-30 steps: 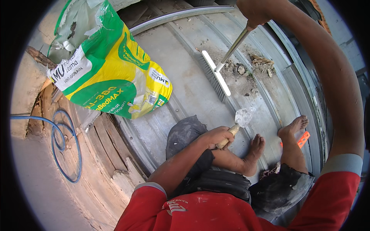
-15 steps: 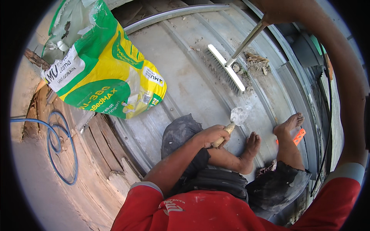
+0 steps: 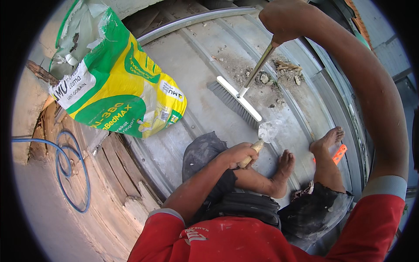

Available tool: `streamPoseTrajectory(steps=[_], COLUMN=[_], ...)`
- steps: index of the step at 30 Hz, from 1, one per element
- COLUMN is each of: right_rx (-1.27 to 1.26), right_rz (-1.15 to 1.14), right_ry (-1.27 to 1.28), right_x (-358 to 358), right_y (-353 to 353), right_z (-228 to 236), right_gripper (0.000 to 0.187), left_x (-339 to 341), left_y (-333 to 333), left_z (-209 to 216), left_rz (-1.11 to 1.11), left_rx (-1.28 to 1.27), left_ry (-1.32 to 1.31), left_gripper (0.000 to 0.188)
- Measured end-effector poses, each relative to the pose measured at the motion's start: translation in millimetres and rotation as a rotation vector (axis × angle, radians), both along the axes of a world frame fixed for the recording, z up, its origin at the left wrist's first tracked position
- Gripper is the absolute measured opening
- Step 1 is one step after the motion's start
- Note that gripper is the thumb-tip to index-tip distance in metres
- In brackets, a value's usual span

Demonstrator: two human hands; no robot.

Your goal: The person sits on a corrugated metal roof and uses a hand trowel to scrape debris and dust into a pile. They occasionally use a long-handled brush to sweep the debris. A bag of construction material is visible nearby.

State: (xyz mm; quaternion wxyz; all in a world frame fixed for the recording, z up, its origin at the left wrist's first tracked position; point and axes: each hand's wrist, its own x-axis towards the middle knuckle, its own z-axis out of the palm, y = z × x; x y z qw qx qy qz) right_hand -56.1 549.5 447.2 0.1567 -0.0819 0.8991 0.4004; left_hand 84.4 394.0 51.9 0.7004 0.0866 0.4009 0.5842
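Observation:
My left hand (image 3: 241,155) is closed round the wooden handle of a trowel (image 3: 269,131), its whitish blade pointing away from me, low over the metal sheet. Raised at the upper right, my right hand (image 3: 286,22) grips the pole of a broom (image 3: 239,99). The broom's white head slants across the ribbed sheet, grey bristles toward the left, its lower end close to the trowel's blade. Grit and broken rubble (image 3: 279,78) lie just beyond the broom head.
A torn green and yellow bag (image 3: 126,83) stands at the far left on the ribbed metal sheet (image 3: 183,56). Blue hose (image 3: 85,174) coils over worn planks (image 3: 115,153). An orange tool (image 3: 339,154) lies beside my right foot.
The broom has come nearer and to the left, away from the rubble, with my right hand moving left along with it. The trowel has barely shifted.

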Motion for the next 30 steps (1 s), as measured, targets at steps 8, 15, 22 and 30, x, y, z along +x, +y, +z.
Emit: streamPoseTrajectory(steps=[8, 15, 22, 30], right_rx=[0.016, 0.024, 0.058, 0.18], right_rz=[0.028, 0.121, 0.068, -0.165], right_ry=[0.086, 0.111, 0.138, 0.194], right_x=[-4.8, -13.2, -9.7, -12.4], right_y=[-15.8, -33.0, -45.1, -22.0], right_z=[-7.9, -13.5, 6.4, 44.4], right_gripper=[0.026, 0.021, 0.022, 0.044], left_x=[2.4, 0.7, -0.4, -1.3], left_y=[-0.1, -0.3, -1.9, -0.2], left_z=[-4.7, -4.8, -3.9, -7.2], left_rz=[0.003, -0.014, -0.018, -0.006], left_rx=[0.018, -0.002, -0.003, 0.014], left_ry=[0.01, 0.011, 0.001, -0.031], left_gripper=[0.012, 0.019, 0.023, 0.022])
